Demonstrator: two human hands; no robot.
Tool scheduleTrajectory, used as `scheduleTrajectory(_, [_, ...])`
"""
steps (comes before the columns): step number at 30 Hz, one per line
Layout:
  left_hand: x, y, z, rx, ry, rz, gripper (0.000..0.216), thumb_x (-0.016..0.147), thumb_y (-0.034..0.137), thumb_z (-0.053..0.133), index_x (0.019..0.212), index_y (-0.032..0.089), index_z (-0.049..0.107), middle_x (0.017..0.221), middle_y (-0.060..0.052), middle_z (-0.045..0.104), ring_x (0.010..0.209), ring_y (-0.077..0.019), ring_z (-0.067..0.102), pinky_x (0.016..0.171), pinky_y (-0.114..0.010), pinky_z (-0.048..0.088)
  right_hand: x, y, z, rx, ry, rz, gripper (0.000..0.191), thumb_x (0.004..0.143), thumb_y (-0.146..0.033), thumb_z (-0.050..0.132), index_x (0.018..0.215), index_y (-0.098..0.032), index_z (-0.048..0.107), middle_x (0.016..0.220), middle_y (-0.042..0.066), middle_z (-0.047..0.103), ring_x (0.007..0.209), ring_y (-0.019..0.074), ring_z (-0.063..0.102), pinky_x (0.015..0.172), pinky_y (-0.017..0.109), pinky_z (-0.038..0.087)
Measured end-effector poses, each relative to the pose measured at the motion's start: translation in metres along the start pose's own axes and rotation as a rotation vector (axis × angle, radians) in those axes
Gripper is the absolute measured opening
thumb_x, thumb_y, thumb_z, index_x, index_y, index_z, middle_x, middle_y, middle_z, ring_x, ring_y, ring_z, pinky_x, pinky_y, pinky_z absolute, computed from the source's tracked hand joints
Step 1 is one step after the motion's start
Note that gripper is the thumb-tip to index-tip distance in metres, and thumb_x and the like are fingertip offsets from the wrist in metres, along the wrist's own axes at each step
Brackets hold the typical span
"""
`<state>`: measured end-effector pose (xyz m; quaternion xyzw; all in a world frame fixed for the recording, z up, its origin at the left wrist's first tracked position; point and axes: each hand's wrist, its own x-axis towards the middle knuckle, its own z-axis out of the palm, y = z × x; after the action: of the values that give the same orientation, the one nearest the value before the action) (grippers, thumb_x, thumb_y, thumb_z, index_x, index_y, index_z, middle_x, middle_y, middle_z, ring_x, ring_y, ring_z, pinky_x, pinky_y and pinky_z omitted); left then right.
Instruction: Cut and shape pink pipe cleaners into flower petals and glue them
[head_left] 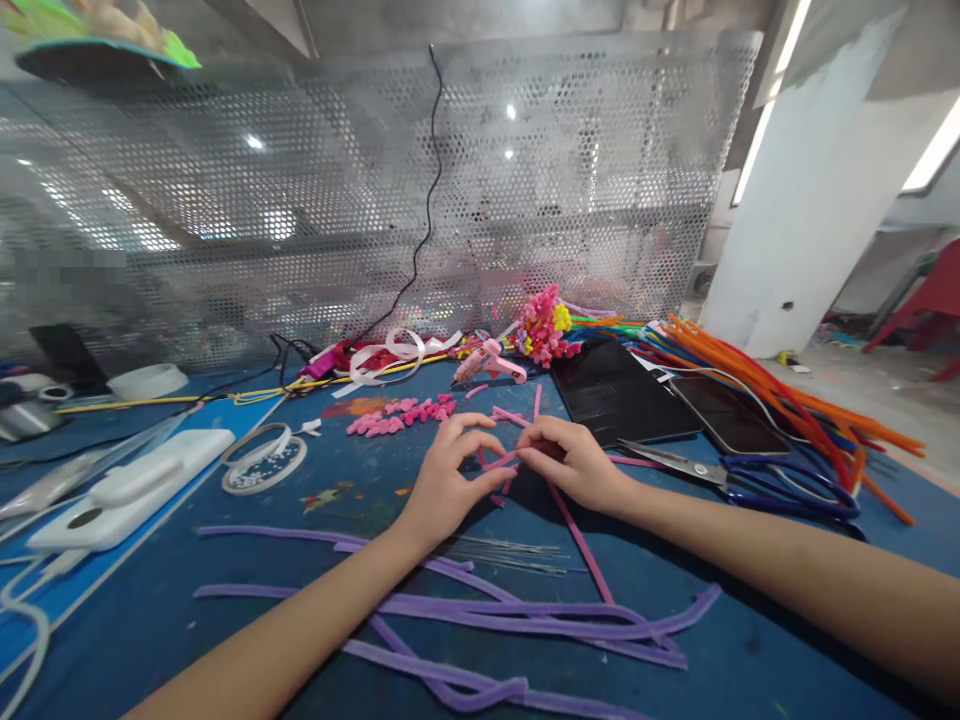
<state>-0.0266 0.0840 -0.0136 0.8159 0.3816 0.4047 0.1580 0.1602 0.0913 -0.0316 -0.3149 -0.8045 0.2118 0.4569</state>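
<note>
Between left hand (448, 462) and right hand (576, 460), pink strip (500, 462)

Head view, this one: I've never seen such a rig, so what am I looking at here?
There is no machine here: a person works barehanded, and the only picture comes from a camera worn on the head, looking forward and down. The right hand pinches a pink fuzzy strip between thumb and finger. The left hand curves close beside it; whether its grip is closed on the strip is hard to tell. On the blue table, purple fuzzy strips lie nearest the camera, with thin wires among and beyond them. Farther back are small pink pieces and a pink tool that looks like a glue gun. To the right lie blue-handled scissors and a bundle of orange strips. A perforated panel stands behind.
</note>
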Motion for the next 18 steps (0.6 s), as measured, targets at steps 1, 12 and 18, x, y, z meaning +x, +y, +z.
scheduleTrajectory(1, [0.0,0.0,-0.001,0.018,-0.001,0.028,0.011,0.071,0.03,0.065,0.076,0.02,0.061,0.104,-0.004,0.052,0.102,-0.0197,0.048,0.091,-0.036,0.036,-0.001,0.0,0.0,0.018,-0.015,-0.004,0.01,0.083,-0.023,0.05,0.08,-0.016,0.056,0.074,0.001,0.056,0.066,0.0112,0.049,0.061,0.022,0.038])
scheduleTrajectory(12, [0.002,-0.011,-0.002,-0.162,-0.022,0.059,0.031,0.059,0.032,0.074,0.084,0.019,0.062,0.1,-0.006,0.056,0.098,-0.0203,0.052,0.089,-0.037,0.039,-0.004,-0.008,-0.008,0.024,-0.303,-0.212,0.012,0.087,-0.022,0.044,0.085,-0.016,0.055,0.079,0.003,0.057,0.071,0.0111,0.049,0.067,0.022,0.039])
scheduleTrajectory(18, [0.001,-0.008,0.002,-0.372,-0.096,-0.236,0.035,0.056,0.029,0.075,0.086,0.017,0.062,0.081,-0.002,0.064,0.077,-0.0172,0.06,0.074,-0.03,0.047,-0.004,-0.003,-0.005,-0.062,-0.234,-0.288,0.014,0.087,-0.022,0.045,0.087,-0.016,0.058,0.08,0.005,0.061,0.076,0.0129,0.053,0.069,0.024,0.042])
